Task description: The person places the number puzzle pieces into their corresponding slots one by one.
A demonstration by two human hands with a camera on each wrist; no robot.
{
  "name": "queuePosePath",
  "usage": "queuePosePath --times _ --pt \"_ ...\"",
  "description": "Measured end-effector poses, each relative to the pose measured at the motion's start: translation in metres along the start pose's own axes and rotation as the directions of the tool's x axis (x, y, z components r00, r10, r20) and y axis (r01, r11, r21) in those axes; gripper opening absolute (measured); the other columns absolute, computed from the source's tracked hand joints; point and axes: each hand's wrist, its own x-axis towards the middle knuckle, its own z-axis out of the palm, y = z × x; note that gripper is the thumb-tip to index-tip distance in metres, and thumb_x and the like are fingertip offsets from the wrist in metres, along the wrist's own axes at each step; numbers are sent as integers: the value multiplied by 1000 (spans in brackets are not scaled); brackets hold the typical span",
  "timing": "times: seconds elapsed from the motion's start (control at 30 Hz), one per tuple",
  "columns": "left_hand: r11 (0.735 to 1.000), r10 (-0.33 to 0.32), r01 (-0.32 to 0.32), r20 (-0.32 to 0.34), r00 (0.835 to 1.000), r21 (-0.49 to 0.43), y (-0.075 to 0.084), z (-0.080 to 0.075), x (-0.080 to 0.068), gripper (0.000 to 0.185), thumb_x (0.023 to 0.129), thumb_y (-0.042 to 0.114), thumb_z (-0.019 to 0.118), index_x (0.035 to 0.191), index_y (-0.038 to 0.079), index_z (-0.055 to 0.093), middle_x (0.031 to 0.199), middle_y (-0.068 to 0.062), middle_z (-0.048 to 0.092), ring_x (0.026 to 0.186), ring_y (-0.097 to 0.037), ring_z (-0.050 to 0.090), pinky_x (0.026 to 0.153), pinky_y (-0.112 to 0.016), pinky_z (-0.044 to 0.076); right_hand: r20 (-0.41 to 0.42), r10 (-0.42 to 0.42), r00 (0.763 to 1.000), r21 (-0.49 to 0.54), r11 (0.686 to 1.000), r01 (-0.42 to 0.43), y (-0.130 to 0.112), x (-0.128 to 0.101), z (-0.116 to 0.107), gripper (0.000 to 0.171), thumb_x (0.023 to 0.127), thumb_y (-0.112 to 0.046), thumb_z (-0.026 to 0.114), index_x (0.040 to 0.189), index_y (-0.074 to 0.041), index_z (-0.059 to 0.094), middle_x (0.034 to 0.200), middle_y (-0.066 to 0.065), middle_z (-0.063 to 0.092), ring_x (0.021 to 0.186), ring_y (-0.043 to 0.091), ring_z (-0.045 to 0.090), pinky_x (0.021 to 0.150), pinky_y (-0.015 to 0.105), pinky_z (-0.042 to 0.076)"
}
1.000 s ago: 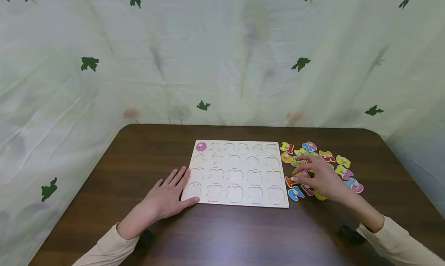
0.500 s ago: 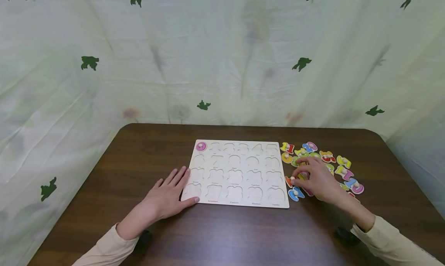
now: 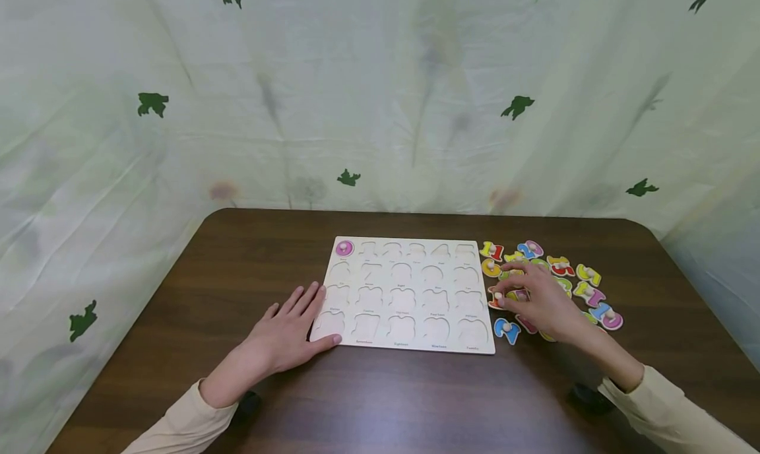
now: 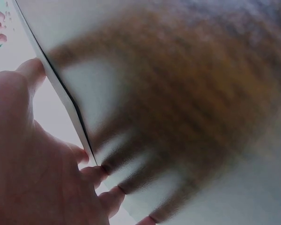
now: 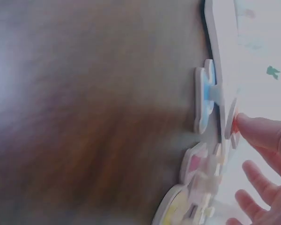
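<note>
A white number puzzle board (image 3: 404, 279) with shallow cut-outs lies on the table. In its top left recess sits a purple zero piece (image 3: 344, 248). My left hand (image 3: 285, 338) lies spread at the board's left edge, with fingertips and thumb touching it; the left wrist view shows the fingertips (image 4: 113, 197) along that edge. At the board's right side my right hand (image 3: 543, 302) pinches an orange-red number piece (image 3: 493, 300) between thumb and finger. In the right wrist view this orange-red piece (image 5: 232, 123) is tilted and raised; its numeral is mostly hidden.
Several coloured number pieces with knobs lie right of the board, among them a blue piece (image 3: 506, 330), a red and yellow piece (image 3: 560, 266) and a blue and purple piece (image 3: 607, 316). The brown table (image 3: 404, 401) meets a printed curtain (image 3: 380, 97) behind.
My right hand has closed on the orange-red piece and shifted it slightly up, away from the blue piece. The left hand stays put.
</note>
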Motion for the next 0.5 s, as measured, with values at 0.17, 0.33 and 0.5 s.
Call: queuePosePath --times 0.17,0.33,0.5 --pt "1000 -5 5 7 1000 -1 -1 -1 -1 98 89 75 43 158 9 20 163 -11 14 148 -35 15 108 -66 21 8 -30 1000 5 1000 30 -6 16 5 12 84 -10 79 94 -15 78 127 18 58 121 43 46 93 60 38" --pt "1000 -8 8 8 1000 7 -1 1 0 99 88 76 42 158 9 20 163 -10 14 148 -34 15 109 -65 21 17 -51 999 45 998 50 -13 38 14 9 85 -9 77 93 -13 77 126 20 57 122 42 43 97 61 35" --pt "1000 -10 10 7 1000 6 -2 2 0 99 88 75 44 158 9 19 163 -11 14 148 -34 14 109 -65 20 39 -19 999 94 995 15 -26 60 21 6 88 -10 74 93 -13 76 131 21 55 127 43 38 98 61 33"
